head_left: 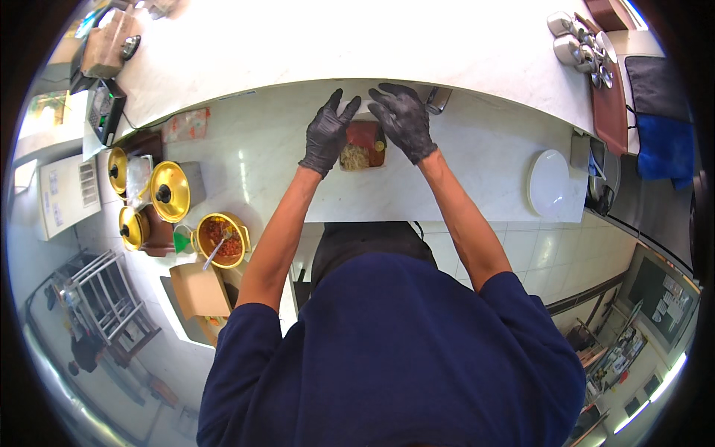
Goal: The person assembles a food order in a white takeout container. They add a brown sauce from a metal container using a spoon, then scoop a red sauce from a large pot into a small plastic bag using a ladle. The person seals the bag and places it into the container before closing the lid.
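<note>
My left hand (328, 136), in a black glove, is at the left edge of a small food container (365, 136) on the white counter. Thumb and fingers are stretched apart. On the other side, my right hand (403, 121), gloved alike, reaches over the container's far right corner with its fingers spread. Inside the container are a reddish-brown part, a heap of pale shredded food (354, 157) and a small yellowish round piece (379, 147). Something pale shows between my fingertips behind the container; whether I touch it is unclear.
A white plate (548, 183) lies at the right. Golden lidded pots (170, 192) stand left, near an open pot of red food (232, 249) with a spoon (217, 248). A cardboard box (197, 289) is below. A raised white shelf (357, 45) crosses the far side, with metal pots (568, 49).
</note>
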`<control>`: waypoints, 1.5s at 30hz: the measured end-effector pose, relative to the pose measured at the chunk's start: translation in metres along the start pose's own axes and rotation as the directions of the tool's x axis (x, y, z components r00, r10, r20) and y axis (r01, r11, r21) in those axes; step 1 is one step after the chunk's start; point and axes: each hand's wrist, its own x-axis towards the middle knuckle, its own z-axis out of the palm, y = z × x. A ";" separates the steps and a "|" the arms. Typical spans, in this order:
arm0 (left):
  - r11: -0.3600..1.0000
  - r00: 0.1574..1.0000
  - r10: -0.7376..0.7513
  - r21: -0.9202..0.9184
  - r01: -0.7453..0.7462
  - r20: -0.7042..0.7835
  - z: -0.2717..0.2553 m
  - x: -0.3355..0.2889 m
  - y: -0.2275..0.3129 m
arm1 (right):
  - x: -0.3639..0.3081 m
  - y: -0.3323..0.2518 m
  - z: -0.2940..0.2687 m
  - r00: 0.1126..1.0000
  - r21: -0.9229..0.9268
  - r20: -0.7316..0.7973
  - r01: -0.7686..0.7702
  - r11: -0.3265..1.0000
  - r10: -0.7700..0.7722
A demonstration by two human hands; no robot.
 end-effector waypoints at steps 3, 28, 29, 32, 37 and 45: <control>0.996 0.996 -0.083 -0.015 0.083 0.020 -0.002 -0.001 0.006 | 0.014 -0.002 0.008 0.977 0.109 0.110 -0.193 0.975 0.181; 0.575 0.801 -0.539 -0.581 0.576 0.261 -0.002 -0.009 0.013 | -0.034 0.043 0.011 0.885 0.437 0.378 -0.431 0.790 0.273; 0.561 0.796 -0.531 -0.582 0.588 0.292 0.001 -0.015 0.005 | -0.042 0.041 0.023 0.877 0.389 0.326 -0.465 0.795 0.354; 0.600 0.775 -0.474 -0.492 0.631 0.418 0.001 -0.019 -0.002 | -0.049 0.043 0.039 0.833 0.034 0.348 -0.471 0.882 0.431; 0.928 0.918 -0.201 -0.233 0.291 0.343 0.002 -0.045 -0.013 | -0.075 0.043 0.047 0.928 0.191 0.189 -0.355 0.915 0.320; 0.991 0.934 0.059 0.091 -0.097 0.352 0.009 -0.073 -0.011 | -0.095 0.014 0.005 0.404 0.521 0.735 -0.851 -0.072 0.544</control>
